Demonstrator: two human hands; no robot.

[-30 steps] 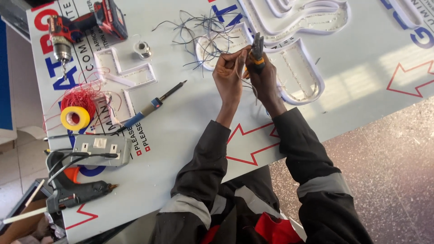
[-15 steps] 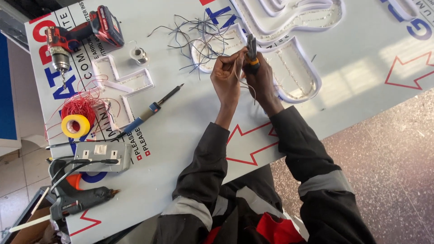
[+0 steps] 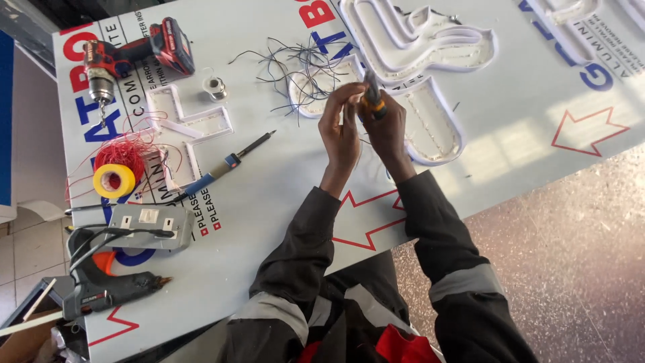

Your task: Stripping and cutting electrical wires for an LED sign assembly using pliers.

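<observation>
- Gripping an orange-and-black-handled hand tool (image 3: 371,99) (pliers or a wire stripper, too small to tell), the right hand (image 3: 386,128) has its fingers wrapped closed round the handle, tip pointing away from the body.
- The left hand (image 3: 340,128) is raised just beside it, fingers (image 3: 339,101) pinched together on what looks like a thin wire, touching the tool's working end.
- Both forearms rise from grey sleeves, wrists close together, hands held a little above the worktop (image 3: 282,202).
- Just beyond the fingers lies a tangle of dark loose wires (image 3: 302,67), and under and to the right of them the white channel letters (image 3: 416,81) with rows of small lights inside.
- As a judgement: wiring is midway; lights sit in the letters, but many wire ends lie loose and unjoined.
- Well to the left of the fingers: a soldering iron (image 3: 225,165), a solder spool (image 3: 214,86), a cordless drill (image 3: 134,54), yellow tape (image 3: 113,180) on a bundle of red wire (image 3: 124,153), a socket strip (image 3: 151,225) and a glue gun (image 3: 107,286).
</observation>
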